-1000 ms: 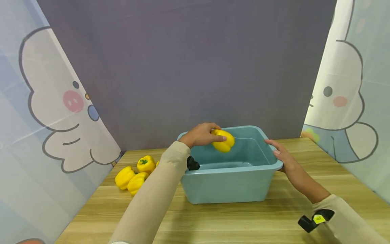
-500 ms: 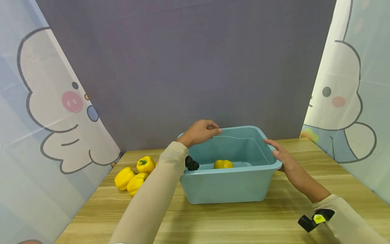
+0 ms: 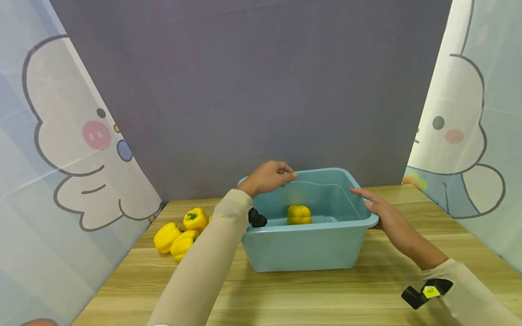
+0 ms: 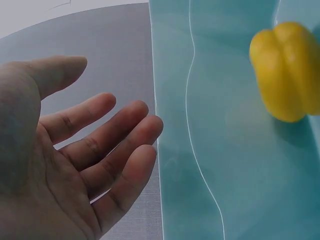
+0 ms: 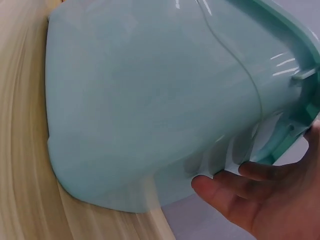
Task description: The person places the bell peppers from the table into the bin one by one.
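The left hand (image 3: 267, 177) hangs spread and empty over the 11 o'clock corner of the tub (image 3: 302, 251), just above its rim, while a pepper (image 3: 299, 214) lies inside on the tub's floor near the centre. The right hand (image 3: 381, 209) rests at the tub's 3 o'clock rim, thumb on top and fingers (image 5: 225, 192) lightly curled under the lip. Three more peppers (image 3: 179, 235) lie together on the desk (image 3: 310, 294) at 9 o'clock of the tub; the yellow tag on the right wrist strap (image 3: 426, 292) is too small to read.
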Demonstrator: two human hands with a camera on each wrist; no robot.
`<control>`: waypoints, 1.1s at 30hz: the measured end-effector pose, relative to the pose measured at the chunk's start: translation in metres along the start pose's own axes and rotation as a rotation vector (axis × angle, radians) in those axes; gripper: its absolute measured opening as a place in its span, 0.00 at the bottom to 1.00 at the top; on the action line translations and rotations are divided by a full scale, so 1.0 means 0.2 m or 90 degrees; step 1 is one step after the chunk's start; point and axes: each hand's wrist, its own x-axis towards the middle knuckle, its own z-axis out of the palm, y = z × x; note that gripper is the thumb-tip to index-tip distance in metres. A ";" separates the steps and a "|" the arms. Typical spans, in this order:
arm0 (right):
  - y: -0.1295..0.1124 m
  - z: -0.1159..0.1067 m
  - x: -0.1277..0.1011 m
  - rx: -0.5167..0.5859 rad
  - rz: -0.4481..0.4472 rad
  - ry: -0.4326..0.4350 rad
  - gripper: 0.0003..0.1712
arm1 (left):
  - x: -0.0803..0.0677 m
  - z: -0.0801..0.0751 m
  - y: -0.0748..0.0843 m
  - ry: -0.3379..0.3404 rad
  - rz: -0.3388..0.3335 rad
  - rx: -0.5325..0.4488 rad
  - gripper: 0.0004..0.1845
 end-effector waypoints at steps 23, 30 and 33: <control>0.03 0.05 0.00 0.044 -0.015 0.026 0.29 | -0.04 -0.09 0.02 0.011 0.047 -0.096 0.17; 0.04 0.04 0.00 0.039 -0.013 0.027 0.28 | -0.07 -0.14 0.08 0.015 0.064 -0.073 0.16; 0.04 0.05 0.00 0.042 -0.016 0.030 0.28 | -0.09 -0.16 0.09 0.018 0.068 -0.055 0.17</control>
